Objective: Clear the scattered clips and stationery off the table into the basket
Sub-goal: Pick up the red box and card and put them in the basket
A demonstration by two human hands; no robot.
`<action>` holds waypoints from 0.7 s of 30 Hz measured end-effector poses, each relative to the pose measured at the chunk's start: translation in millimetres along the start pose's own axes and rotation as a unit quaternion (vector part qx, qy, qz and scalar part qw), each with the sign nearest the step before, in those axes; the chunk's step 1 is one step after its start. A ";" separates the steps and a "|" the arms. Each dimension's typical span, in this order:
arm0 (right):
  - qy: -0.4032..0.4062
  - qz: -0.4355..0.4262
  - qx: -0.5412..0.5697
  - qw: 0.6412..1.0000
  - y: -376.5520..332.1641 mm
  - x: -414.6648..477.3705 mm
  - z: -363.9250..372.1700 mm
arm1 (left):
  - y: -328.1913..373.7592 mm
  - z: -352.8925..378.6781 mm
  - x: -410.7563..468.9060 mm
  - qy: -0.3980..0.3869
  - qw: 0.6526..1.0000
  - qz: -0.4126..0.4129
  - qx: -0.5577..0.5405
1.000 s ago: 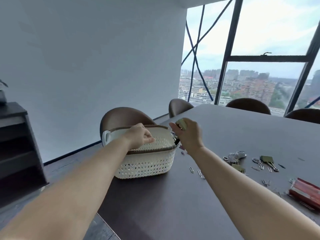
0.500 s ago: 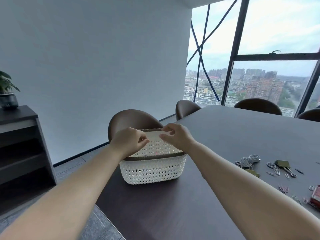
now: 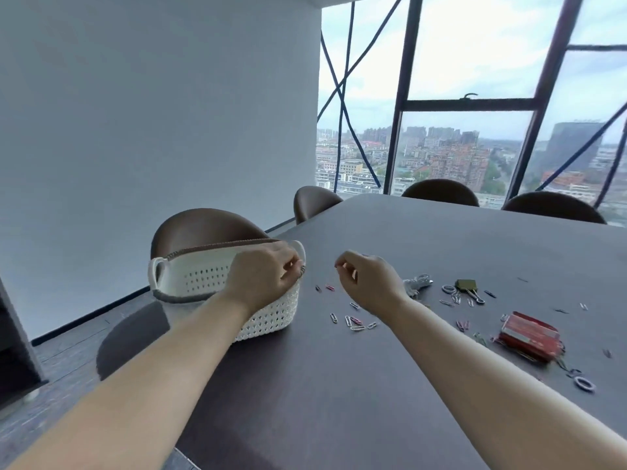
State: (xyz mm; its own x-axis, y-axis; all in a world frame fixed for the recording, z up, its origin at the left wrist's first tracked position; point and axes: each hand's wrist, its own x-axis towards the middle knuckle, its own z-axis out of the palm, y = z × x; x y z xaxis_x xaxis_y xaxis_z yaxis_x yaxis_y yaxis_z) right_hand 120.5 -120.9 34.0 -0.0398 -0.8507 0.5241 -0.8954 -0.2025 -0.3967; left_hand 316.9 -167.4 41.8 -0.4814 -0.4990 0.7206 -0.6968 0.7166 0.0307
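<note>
Grip of left hand [image 3: 268, 279] clamped on basket [image 3: 271, 320] rim, grip of right hand [image 3: 368, 283] curled above tabletop [image 3: 441, 239], contents not discernible; paper clips [image 3: 353, 322] lie scattered beside basket: light, stiff, slippery wire, likely best pinched edgewise or swept together

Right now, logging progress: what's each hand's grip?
Left hand: grips the basket rim.
Right hand: fingers curled; whether it holds anything cannot be told.
</note>
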 end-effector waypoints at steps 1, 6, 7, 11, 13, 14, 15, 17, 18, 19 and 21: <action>0.001 0.021 -0.021 1.000 20.2 -12.2 -11.6 | 18.3 12.6 5.3 -0.003 1.000 0.012 -0.015; -0.007 0.149 -0.122 0.981 125.5 -83.6 -77.1 | 117.6 91.3 30.4 -0.101 0.987 0.066 -0.110; -0.008 0.178 -0.133 0.975 143.5 -98.7 -90.6 | 137.2 108.6 34.3 -0.145 0.980 0.064 -0.117; -0.019 0.262 -0.167 0.950 203.5 -148.5 -130.1 | 205.2 164.1 48.0 -0.281 0.952 0.078 -0.097; -0.039 0.278 -0.181 0.943 223.1 -158.8 -137.9 | 222.6 183.4 55.0 -0.295 0.950 0.058 -0.089; -0.051 0.282 -0.183 0.941 230.6 -159.4 -138.4 | 225.7 191.8 58.1 -0.297 0.950 0.039 -0.087; -0.062 0.283 -0.181 0.940 236.7 -157.3 -137.3 | 225.4 199.5 61.2 -0.301 0.950 0.018 -0.082; -0.082 0.283 -0.172 0.940 245.9 -146.7 -132.8 | 216.2 213.7 68.9 -0.312 0.947 -0.028 -0.063; -0.092 0.283 -0.167 0.940 249.5 -140.2 -130.0 | 209.3 220.6 73.4 -0.317 0.946 -0.052 -0.050; -0.100 0.285 -0.161 0.940 253.3 -134.0 -127.1 | 201.8 226.8 78.0 -0.322 0.943 -0.073 -0.035; -0.115 0.300 -0.141 0.936 263.5 -123.7 -121.9 | 187.8 238.2 88.7 -0.332 0.937 -0.112 -0.005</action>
State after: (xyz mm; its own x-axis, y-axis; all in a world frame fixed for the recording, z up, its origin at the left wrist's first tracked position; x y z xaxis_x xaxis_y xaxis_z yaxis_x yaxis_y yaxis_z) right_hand -164.5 -9.9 -43.5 -0.5059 -0.8588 0.0809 -0.8249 0.4542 -0.3363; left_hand 16.7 -193.1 -53.6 -0.5511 -0.8277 0.1055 -0.8162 0.5610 0.1382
